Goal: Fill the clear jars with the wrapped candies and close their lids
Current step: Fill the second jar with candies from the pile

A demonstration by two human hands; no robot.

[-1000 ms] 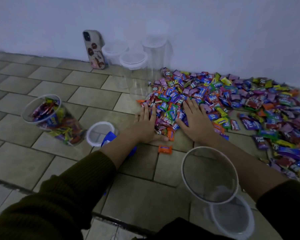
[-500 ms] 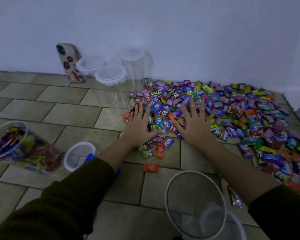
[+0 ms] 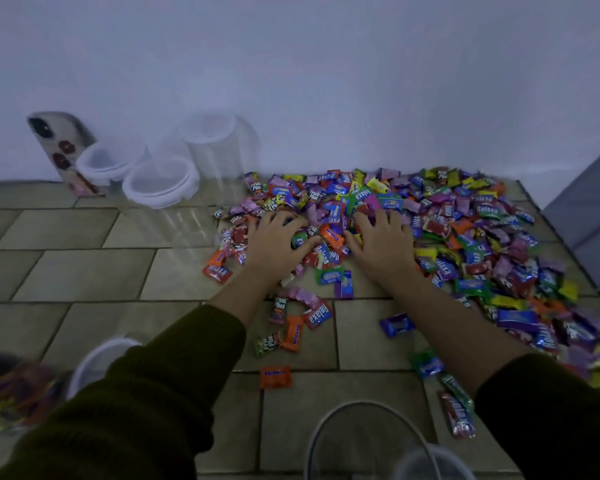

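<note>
A big heap of colourful wrapped candies [image 3: 465, 230] covers the tiled floor at the right, up to the wall. My left hand [image 3: 278, 244] and my right hand [image 3: 381, 242] lie palm down on the heap's near edge, fingers curled into the candies between them. An open clear jar [image 3: 357, 441] stands at the bottom edge, close to me. A partly filled jar [image 3: 11, 400] lies blurred at the far left. Three empty lidded clear jars [image 3: 160, 188] stand by the wall.
A phone [image 3: 61, 150] in a patterned case leans on the wall at the left. A white lid [image 3: 94, 362] lies beside my left sleeve, another lid [image 3: 433, 462] by the near jar. Loose candies [image 3: 276, 375] are scattered on the tiles between my arms.
Both hands went from flat with spread fingers to curled, raking candies together and toward me. The camera has tilted up and right, pushing the near jar and the filled jar toward the frame's edges.
</note>
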